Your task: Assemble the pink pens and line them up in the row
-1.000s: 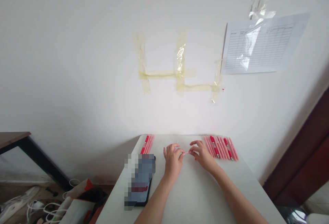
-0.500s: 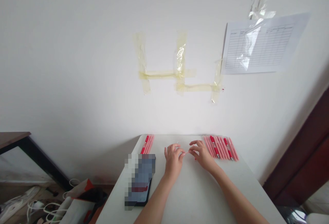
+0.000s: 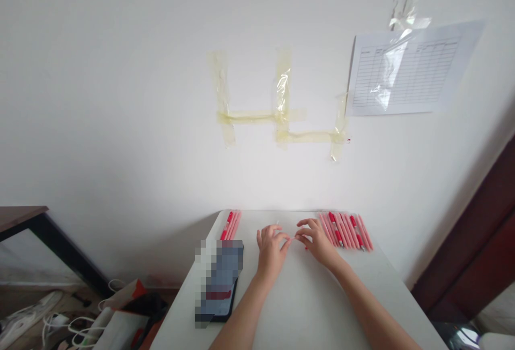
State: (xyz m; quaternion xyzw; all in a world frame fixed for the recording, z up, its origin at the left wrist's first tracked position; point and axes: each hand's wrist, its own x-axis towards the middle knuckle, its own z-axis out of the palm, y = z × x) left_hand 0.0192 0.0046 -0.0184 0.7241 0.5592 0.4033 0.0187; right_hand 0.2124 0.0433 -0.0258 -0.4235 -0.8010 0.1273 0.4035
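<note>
My left hand (image 3: 272,245) and my right hand (image 3: 316,240) meet over the far middle of the white table (image 3: 314,307). Thumb and forefinger of each pinch a thin pale pink piece (image 3: 293,238), its short middle showing between the fingertips. It is too small to tell its exact kind. A small red bit (image 3: 306,248) lies just below my right fingers. Beside my right hand is a row of several pink and red pens (image 3: 346,231). To the left of my left hand lies a smaller group of pink and red pens (image 3: 230,225).
A black-edged phone (image 3: 220,285), partly pixelated, lies along the table's left side. The wall (image 3: 161,98) rises right behind the table, with yellowish tape (image 3: 282,92) and a taped printed sheet (image 3: 406,74). Cables (image 3: 80,328) and boxes clutter the floor at left.
The fingertips of my two hands have drawn very slightly closer, so less of the pale pink piece shows between them. Everything else stays where it was.
</note>
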